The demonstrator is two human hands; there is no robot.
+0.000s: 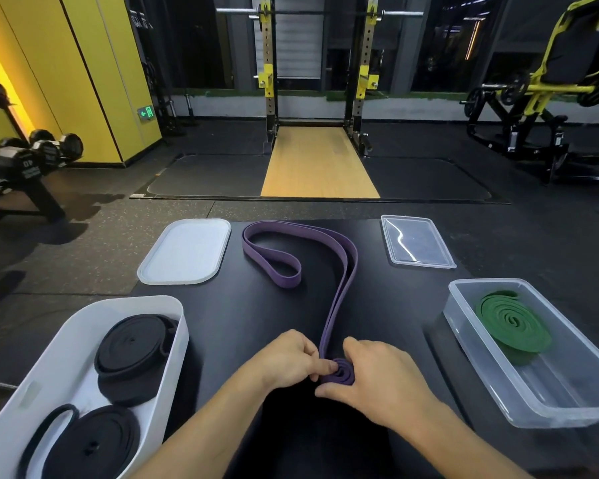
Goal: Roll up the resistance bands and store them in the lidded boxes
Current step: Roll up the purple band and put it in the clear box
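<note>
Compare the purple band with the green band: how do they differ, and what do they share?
The purple band is mostly unrolled, only a small coil begun; the green band is fully coiled. The purple band lies on the table; the green band sits in the clear box. The left hand and right hand pinch the purple coil; the green band is untouched. Both are flat bands.

The white box point(175, 340) runs off the left and bottom edges, and the lowest black roll point(94, 440) inside it is cut off too. The clear box point(491, 371) slips past the right edge. The left hand point(287, 361) and right hand point(377, 378) cover part of the purple band point(338, 299) where it is rolled. The words on the dumbbells point(32, 160) are too blurry to read.
</note>
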